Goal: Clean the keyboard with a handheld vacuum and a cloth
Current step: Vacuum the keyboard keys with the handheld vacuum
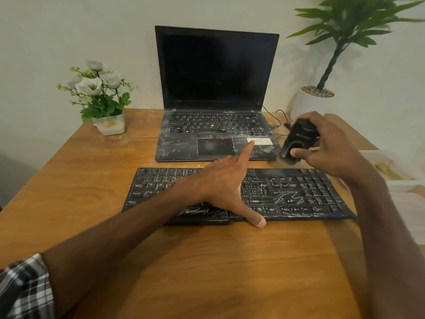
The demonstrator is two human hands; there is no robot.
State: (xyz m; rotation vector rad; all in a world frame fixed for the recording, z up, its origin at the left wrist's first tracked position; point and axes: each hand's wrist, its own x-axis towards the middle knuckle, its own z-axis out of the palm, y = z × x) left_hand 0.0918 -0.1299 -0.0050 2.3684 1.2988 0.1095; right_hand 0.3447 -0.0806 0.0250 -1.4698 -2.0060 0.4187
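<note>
A black keyboard [299, 196], streaked with white dust, lies across the middle of the wooden table [92, 176]. My left hand [226, 183] rests flat on the keyboard's middle, fingers spread, forefinger pointing toward the laptop and thumb over the front edge. My right hand [326, 148] holds a small black handheld vacuum [296, 141] just above the keyboard's far right edge, nozzle tilted down and left. A pale cloth-like bundle [388, 166] lies blurred at the right, beyond the table edge.
An open, dusty black laptop [216, 93] with a dark screen stands behind the keyboard, a cable [276, 116] trailing to its right. A white flower pot [108, 120] sits back left, a potted green plant [315, 100] back right.
</note>
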